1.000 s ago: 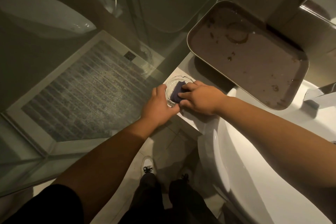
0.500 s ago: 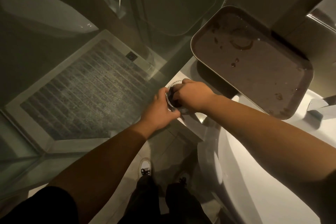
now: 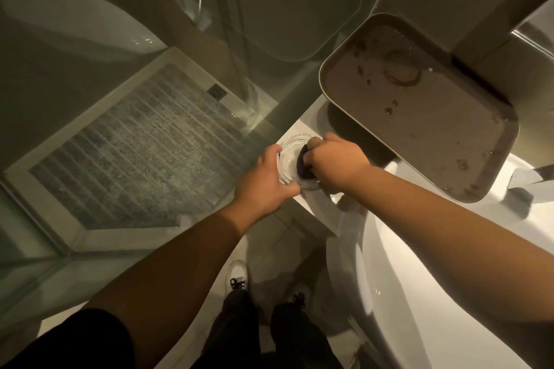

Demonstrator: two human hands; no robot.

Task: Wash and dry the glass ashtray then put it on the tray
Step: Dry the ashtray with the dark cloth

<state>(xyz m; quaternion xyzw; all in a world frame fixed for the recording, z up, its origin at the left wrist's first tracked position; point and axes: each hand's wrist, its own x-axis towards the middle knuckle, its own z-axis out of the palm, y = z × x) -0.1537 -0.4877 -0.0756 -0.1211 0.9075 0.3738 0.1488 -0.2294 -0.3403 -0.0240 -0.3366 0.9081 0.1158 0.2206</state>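
A: Item one, nearest the camera?

B: Left hand [image 3: 263, 178]. It sits at the near-left side of the ashtray [image 3: 292, 156], fingers curled over the rim, thumb on the near edge. Closed on the glass, bracing it.

A: Item two?

B: The ashtray itself. Round, clear glass, thick-walled, upright, mouth up. It stands at the left end of the counter [image 3: 311, 204], right at the corner by the shower glass [image 3: 120, 84]. No long axis to speak of; being round, it can be gripped from any side. The bowl looks pale and slightly wet; whether any ash is left I cannot tell.

A: Item three?

B: Right hand [image 3: 335, 162]. It comes in from the right, closed around a dark sponge [image 3: 302, 165] pressed into the right half of the bowl. Only the sponge's left edge shows under the fingers.

A: So which hand has the glass?

B: The left; the right works inside it. My judgement: washing is in hand, drying and placing not yet done.

A: Item four, farther off?

B: The tray [image 3: 485, 183], brown, rimmed, stained with rings and specks, lying beyond and to the right of the ashtray at the back of the counter. Near it, not touching.

A: The relation to watch?

B: The tray lies up and right of the left hand's grip, across the right arm's path. The basin [image 3: 389, 263] sits near-right.
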